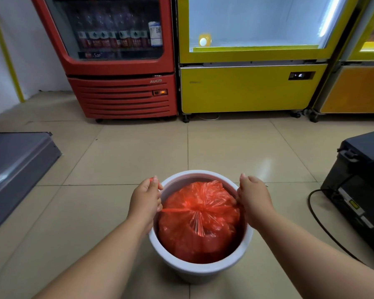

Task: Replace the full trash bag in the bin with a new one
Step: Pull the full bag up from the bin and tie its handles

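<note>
A round white bin (200,269) stands on the tiled floor just in front of me. Inside it sits a full red trash bag (200,223), gathered to a knot at its middle. My left hand (146,200) is at the bin's left rim, closed on one red strip of the bag, which runs taut from the knot to my fingers. My right hand (254,198) is at the right rim, closed on the other strip of the bag. Both strips are pulled apart sideways.
A red drinks fridge (121,61) and a yellow display fridge (251,61) stand against the far wall. A grey metal panel (15,169) lies at the left. A black box (363,186) with a cable (320,221) on the floor sits at the right.
</note>
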A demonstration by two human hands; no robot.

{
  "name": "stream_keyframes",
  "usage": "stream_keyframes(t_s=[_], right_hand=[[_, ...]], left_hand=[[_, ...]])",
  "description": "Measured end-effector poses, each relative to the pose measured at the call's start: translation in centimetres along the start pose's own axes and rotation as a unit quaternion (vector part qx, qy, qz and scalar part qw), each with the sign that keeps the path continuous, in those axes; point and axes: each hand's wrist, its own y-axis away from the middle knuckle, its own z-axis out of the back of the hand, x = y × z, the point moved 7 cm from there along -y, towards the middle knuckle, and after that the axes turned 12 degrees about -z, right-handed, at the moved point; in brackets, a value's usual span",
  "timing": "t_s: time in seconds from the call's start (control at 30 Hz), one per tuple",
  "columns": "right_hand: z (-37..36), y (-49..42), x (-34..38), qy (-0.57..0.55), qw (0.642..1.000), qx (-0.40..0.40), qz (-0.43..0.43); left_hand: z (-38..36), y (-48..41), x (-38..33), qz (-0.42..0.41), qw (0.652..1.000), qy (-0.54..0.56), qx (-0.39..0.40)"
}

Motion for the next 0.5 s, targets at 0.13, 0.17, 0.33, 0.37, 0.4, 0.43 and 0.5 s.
stream_keyframes(t_s=[0.13, 0.17, 0.33, 0.37, 0.4, 0.43, 0.5], right_hand=[[-0.4, 1.1, 2.6, 0.061, 0.996, 0.065, 0.033], [-0.5, 1.6, 3.4, 0.134, 0.987, 0.063, 0.058], [-2.5, 3.8, 6.5, 0.297, 0.939, 0.093, 0.149], [-2.8, 4.1, 7.0, 0.317, 0.928, 0.096, 0.170], [-3.2, 4.3, 7.3, 0.337, 0.917, 0.096, 0.190], [-3.5, 4.6, 7.6, 0.351, 0.908, 0.095, 0.209], [-3.8, 5.0, 7.8, 0.351, 0.902, 0.098, 0.232]], left_hand=[[-2.1, 0.9, -2.7, -0.074, 0.992, -0.029, 0.093], [-3.1, 1.4, -3.3, -0.087, 0.986, -0.053, 0.130], [-8.5, 3.8, -4.1, -0.072, 0.947, -0.073, 0.306], [-9.2, 4.3, -4.2, -0.057, 0.942, -0.070, 0.324], [-9.7, 4.4, -3.8, -0.035, 0.939, -0.066, 0.335], [-10.0, 4.7, -3.7, -0.005, 0.939, -0.054, 0.339], [-10.2, 4.5, -3.0, 0.033, 0.945, -0.037, 0.323]])
